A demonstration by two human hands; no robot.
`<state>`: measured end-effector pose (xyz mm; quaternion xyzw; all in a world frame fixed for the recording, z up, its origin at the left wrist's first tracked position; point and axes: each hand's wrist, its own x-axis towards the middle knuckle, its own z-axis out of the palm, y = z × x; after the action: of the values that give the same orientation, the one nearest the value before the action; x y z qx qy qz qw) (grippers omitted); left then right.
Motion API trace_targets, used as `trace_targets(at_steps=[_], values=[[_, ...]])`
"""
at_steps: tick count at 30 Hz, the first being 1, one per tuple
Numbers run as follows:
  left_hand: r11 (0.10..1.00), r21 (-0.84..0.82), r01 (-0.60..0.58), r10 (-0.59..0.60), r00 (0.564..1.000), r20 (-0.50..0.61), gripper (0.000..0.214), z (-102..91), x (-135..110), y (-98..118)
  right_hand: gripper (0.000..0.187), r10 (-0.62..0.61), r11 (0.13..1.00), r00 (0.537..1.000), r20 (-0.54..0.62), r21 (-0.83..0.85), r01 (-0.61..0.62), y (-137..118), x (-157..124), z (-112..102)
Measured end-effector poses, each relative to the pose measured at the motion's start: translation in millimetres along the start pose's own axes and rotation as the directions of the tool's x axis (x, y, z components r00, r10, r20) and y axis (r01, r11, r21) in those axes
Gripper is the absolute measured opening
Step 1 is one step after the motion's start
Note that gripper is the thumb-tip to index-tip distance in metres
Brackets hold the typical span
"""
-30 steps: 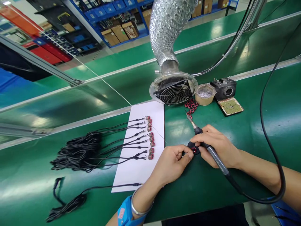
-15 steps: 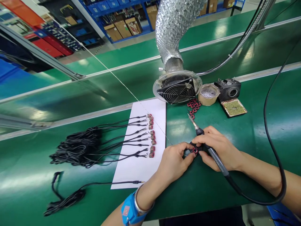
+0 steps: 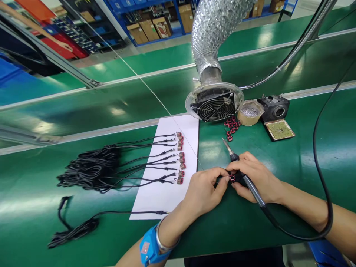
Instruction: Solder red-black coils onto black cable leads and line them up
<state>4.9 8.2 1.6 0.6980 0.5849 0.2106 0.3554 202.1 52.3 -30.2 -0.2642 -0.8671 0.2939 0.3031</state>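
Note:
My right hand point(image 3: 257, 178) is closed around a soldering iron point(image 3: 253, 189), its bare tip point(image 3: 226, 145) pointing away up-left. Its thumb and forefinger also reach a small round red-and-black part point(image 3: 232, 178). My left hand point(image 3: 204, 191) is closed in a pinch beside that part, with thin solder wire point(image 3: 155, 95) running down to it from the upper left. Fingers partly hide the round part and something dark behind it. On my left wrist is a blue strap point(image 3: 152, 246).
A white sheet point(image 3: 148, 202) bears red-ended coils point(image 3: 182, 160) and cable ends from a black cable bundle point(image 3: 91, 168). A fume extractor point(image 3: 215, 105) hangs ahead, near red parts point(image 3: 232, 128), a tape roll point(image 3: 250, 113) and an iron stand point(image 3: 275, 107). Another person's hand point(image 3: 65, 46) shows upper left.
My left fingertips have drawn back slightly from the round part, and more of it shows. The view has shifted a little. Another person's arm has come into view at upper left.

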Motion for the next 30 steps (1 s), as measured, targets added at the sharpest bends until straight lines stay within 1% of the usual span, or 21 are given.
trace_targets(at_steps=[3,7,10,12,14,16,18,20,21,23,25,27,30], values=[[1.000,0.014,0.000,0.000,1.000,-0.012,0.018,1.9,0.0,-1.6,0.038,-0.005,1.000,1.000,0.011,0.008,0.005,1.1,-0.7,-1.2],[0.999,0.029,0.028,-0.028,1.000,-0.006,0.018,0.9,1.1,-2.0,0.039,-0.035,0.999,0.999,0.005,-0.001,0.035,1.4,-2.0,-6.8],[0.998,0.061,0.034,-0.034,0.999,-0.003,0.017,-6.0,0.4,-1.4,0.036,-0.079,0.997,0.996,-0.046,-0.023,0.078,-0.7,-0.8,-11.8],[0.997,0.072,0.029,-0.028,0.999,-0.025,0.019,-16.2,-3.3,-1.5,0.032,-0.122,0.992,0.987,-0.105,-0.049,0.118,-2.5,1.3,-13.0],[0.996,0.078,0.035,-0.030,0.998,-0.063,0.022,-31.3,-11.0,-2.9,0.029,-0.173,0.984,0.975,-0.139,-0.078,0.163,-3.6,3.5,-11.7],[0.995,0.077,0.055,-0.046,0.992,-0.115,0.025,-49.8,-22.9,-6.1,0.029,-0.230,0.970,0.965,-0.126,-0.107,0.218,-3.2,4.3,-9.3],[0.994,0.074,0.082,-0.068,0.981,-0.182,0.029,-68.8,-38.4,-11.5,0.029,-0.280,0.952,0.956,-0.083,-0.150,0.266,-1.1,2.8,-7.4],[0.990,0.099,0.104,-0.081,0.974,-0.211,0.029,-85.1,-55.7,-19.8,0.029,-0.303,0.935,0.952,-0.031,-0.200,0.291,2.8,-0.2,-7.1],[0.984,0.136,0.118,-0.089,0.976,-0.201,0.028,-91.4,-64.4,-25.2,0.029,-0.306,0.928,0.952,-0.003,-0.226,0.297,5.4,-1.7,-7.4],[0.961,0.236,0.144,-0.116,0.985,-0.131,0.023,-99.2,-80.9,-38.2,0.031,-0.303,0.915,0.952,0.037,-0.268,0.302,10.9,-3.8,-8.4],[0.932,0.325,0.163,-0.156,0.987,-0.048,0.019,-99.9,-94.1,-52.6,0.032,-0.312,0.904,0.949,0.056,-0.290,0.314,14.6,-4.5,-9.4],[0.916,0.362,0.171,-0.185,0.983,0.004,0.020,-94.8,-103.3,-65.5,0.030,-0.321,0.898,0.947,0.027,-0.310,0.313,16.2,-4.8,-10.6],[0.934,0.319,0.159,-0.173,0.985,0.018,0.017,-85.8,-114.1,-78.9,0.027,-0.324,0.888,0.944,-0.067,-0.365,0.279,19.2,-7.3,-13.4]])
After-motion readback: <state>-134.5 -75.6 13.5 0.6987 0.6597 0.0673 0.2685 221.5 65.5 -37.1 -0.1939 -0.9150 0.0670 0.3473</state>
